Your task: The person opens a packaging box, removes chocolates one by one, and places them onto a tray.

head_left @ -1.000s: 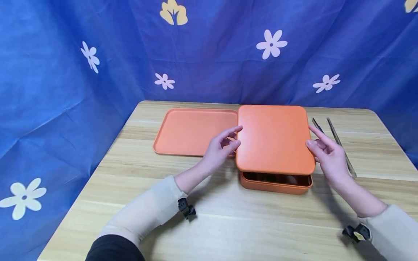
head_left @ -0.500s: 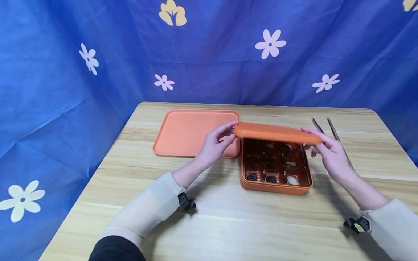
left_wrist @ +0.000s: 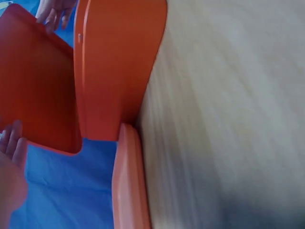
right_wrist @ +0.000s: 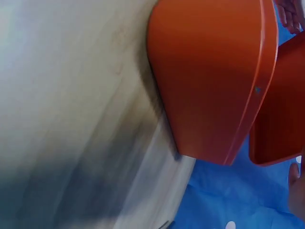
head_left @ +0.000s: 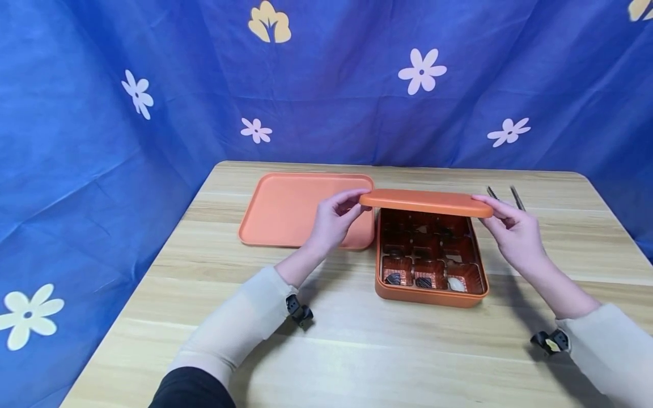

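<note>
An orange square lid [head_left: 425, 202] is held tilted over the back of a matching orange box [head_left: 431, 295], its front edge raised. My left hand [head_left: 333, 224] grips the lid's left edge between fingers and thumb. On the opposite edge, my right hand [head_left: 519, 238] pinches it the same way. Both wrist views show the lid's inner face [left_wrist: 38, 81] beyond the box's outer wall [right_wrist: 209, 76]. Inside the box is a dark brown compartment insert; its front row holds two dark striped chocolates [head_left: 393, 279] and a white one [head_left: 456, 284]. The lid shades the back compartments.
A flat salmon-coloured tray [head_left: 306, 209] lies on the wooden table [head_left: 377, 351] just left of the box. Behind the right hand show the ends of metal tongs [head_left: 517, 198]. A blue flowered curtain [head_left: 326, 85] hangs behind the table.
The lid covered most of the box a second ago; both hands have since tipped its front edge up and back, uncovering the compartments. Over the last half second it has shifted slightly left.
</note>
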{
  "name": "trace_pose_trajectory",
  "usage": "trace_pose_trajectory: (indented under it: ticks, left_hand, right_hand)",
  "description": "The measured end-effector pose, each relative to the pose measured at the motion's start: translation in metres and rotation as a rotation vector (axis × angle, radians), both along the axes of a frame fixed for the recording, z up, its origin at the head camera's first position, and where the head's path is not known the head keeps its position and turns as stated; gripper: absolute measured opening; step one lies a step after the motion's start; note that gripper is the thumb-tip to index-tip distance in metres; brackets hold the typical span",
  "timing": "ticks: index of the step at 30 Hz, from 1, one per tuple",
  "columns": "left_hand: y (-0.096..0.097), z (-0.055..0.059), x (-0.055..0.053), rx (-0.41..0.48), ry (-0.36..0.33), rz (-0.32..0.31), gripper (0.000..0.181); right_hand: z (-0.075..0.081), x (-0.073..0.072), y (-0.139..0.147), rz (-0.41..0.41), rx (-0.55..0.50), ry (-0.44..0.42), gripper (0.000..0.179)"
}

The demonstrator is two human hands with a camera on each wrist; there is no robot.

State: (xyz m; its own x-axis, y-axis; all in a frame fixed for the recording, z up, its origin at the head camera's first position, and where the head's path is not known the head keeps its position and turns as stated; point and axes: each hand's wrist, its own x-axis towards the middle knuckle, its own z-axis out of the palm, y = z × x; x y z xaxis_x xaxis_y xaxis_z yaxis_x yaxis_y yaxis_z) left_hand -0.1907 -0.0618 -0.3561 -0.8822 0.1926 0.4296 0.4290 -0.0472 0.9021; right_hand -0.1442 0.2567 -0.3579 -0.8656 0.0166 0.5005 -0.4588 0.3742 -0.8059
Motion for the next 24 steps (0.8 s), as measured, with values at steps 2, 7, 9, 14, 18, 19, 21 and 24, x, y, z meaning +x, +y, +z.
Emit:
trace_pose_trajectory:
  ticks: [2,7,9,14,18,19,21,24]
  left_hand:
    - [0.001,0.002,-0.001,0.008,0.035,0.006,0.026]
    - [0.005,0.010,-0.001,0.013,0.106,0.026,0.024]
    - [0.006,0.014,-0.002,0.013,0.126,0.038,0.024]
    - [0.011,0.025,-0.008,0.033,0.163,0.056,0.025]
    - [0.015,0.028,-0.017,0.015,0.203,0.092,0.026]
    - [0.016,0.027,-0.019,0.004,0.221,0.101,0.026]
    - [0.017,0.025,-0.023,-0.014,0.253,0.107,0.026]
    - [0.020,0.021,-0.026,-0.043,0.277,0.108,0.027]
  right_hand:
    - [0.003,-0.002,-0.001,-0.015,-0.006,0.037,0.032]
    - [0.009,-0.005,0.000,-0.037,0.010,0.116,0.028]
    - [0.013,-0.006,0.000,-0.026,0.006,0.148,0.026]
    - [0.023,-0.010,-0.003,-0.063,-0.012,0.187,0.014]
    - [0.028,-0.017,-0.004,-0.103,-0.063,0.176,0.014]
    - [0.028,-0.019,-0.004,-0.104,-0.082,0.164,0.015]
    - [0.029,-0.022,-0.004,-0.113,-0.118,0.144,0.017]
    - [0.031,-0.027,-0.004,-0.100,-0.221,0.115,0.019]
